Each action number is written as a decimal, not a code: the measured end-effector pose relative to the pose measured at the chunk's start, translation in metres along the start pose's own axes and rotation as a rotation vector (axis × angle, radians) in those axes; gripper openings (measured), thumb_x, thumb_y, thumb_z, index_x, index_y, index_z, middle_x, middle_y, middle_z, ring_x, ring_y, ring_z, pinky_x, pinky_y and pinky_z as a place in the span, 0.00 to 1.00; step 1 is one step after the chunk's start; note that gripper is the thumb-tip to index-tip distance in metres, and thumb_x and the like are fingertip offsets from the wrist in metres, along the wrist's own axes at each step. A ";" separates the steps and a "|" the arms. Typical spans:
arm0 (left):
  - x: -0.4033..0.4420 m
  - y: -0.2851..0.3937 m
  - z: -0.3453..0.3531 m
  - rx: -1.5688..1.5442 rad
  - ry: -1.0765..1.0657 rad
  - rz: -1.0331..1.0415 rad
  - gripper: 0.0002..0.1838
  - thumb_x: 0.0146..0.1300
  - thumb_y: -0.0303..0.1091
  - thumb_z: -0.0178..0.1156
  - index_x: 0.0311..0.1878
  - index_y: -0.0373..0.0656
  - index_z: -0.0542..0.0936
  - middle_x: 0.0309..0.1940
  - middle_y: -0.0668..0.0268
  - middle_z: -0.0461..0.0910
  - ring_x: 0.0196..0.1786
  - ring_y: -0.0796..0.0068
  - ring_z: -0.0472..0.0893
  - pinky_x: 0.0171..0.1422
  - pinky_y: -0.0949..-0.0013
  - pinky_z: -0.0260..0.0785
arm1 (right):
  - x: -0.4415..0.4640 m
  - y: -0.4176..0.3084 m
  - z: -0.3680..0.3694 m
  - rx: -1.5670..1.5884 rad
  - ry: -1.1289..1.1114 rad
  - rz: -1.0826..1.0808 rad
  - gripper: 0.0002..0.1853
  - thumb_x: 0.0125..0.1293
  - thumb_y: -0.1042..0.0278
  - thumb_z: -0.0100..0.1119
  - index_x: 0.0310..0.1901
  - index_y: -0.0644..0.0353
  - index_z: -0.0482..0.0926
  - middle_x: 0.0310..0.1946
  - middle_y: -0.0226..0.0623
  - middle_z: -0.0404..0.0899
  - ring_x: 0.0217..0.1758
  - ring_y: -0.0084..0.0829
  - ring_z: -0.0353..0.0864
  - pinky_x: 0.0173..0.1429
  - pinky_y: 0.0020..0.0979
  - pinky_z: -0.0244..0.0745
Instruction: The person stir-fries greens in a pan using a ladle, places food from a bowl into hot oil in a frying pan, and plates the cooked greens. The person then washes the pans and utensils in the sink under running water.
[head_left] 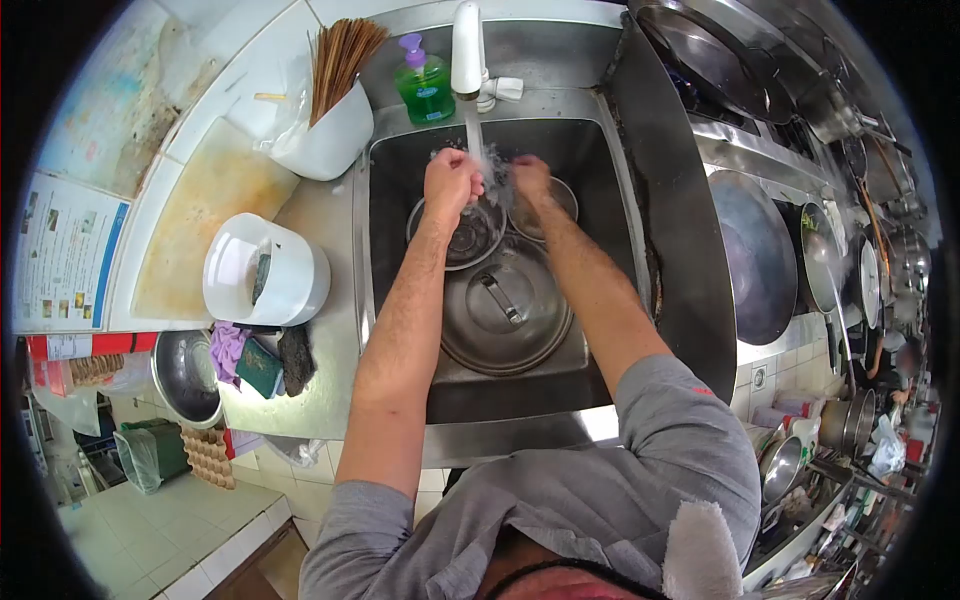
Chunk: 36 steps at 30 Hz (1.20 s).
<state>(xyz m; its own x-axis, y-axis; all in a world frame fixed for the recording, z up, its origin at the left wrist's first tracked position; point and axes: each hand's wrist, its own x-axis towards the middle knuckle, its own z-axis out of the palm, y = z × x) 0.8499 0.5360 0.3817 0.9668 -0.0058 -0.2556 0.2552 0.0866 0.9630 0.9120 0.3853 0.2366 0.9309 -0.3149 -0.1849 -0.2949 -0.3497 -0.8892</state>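
Water runs from the white faucet (467, 60) and splashes between my hands over the sink (400, 330). My left hand (452, 185) is at the left of the stream, its fingers curled in; whatever they may hold is hidden. On the other side, my right hand (531, 180) is blurred by motion and spray, so its fingers do not show clearly. Below the left hand lies a wet metal bowl (468, 243). A smaller round metal dish (567, 197) sits under the right hand. Nearer my body is a large metal lid (540, 335) with a strap handle.
Green soap (427, 92) in a pump bottle stands behind the sink. Left of it are a white container (335, 135) with a stick brush, a white tub (222, 275), and a scrub pad (258, 368) beside cloths. A large wok (750, 260) stands at the right.
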 end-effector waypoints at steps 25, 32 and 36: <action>-0.200 -0.097 -0.086 0.046 0.051 -0.098 0.08 0.62 0.34 0.55 0.40 0.41 0.73 0.29 0.69 0.76 0.29 0.83 0.73 0.35 0.78 0.67 | -0.071 -0.031 -0.031 -0.457 0.203 -0.280 0.18 0.53 0.68 0.55 0.45 0.66 0.71 0.46 0.57 0.68 0.42 0.55 0.75 0.46 0.45 0.72; -0.218 -0.098 -0.084 0.088 -0.008 -0.112 0.08 0.62 0.34 0.55 0.41 0.40 0.74 0.29 0.70 0.75 0.29 0.83 0.73 0.36 0.79 0.67 | -0.058 -0.029 0.038 -0.018 -0.335 0.194 0.15 0.48 0.81 0.54 0.41 0.68 0.69 0.27 0.46 0.75 0.35 0.46 0.79 0.37 0.43 0.77; -0.245 -0.092 -0.106 0.108 0.085 -0.134 0.09 0.61 0.34 0.56 0.41 0.40 0.74 0.27 0.70 0.75 0.29 0.83 0.73 0.34 0.78 0.68 | -0.040 -0.002 0.063 1.045 -0.432 0.471 0.14 0.45 0.90 0.47 0.37 0.68 0.69 0.28 0.45 0.73 0.29 0.39 0.76 0.31 0.35 0.78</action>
<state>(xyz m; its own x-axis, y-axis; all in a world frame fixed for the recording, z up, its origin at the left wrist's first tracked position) 0.5873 0.6352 0.3464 0.9203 0.0747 -0.3840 0.3862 -0.0170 0.9222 0.8887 0.4541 0.2199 0.8334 0.1686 -0.5263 -0.4925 0.6585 -0.5690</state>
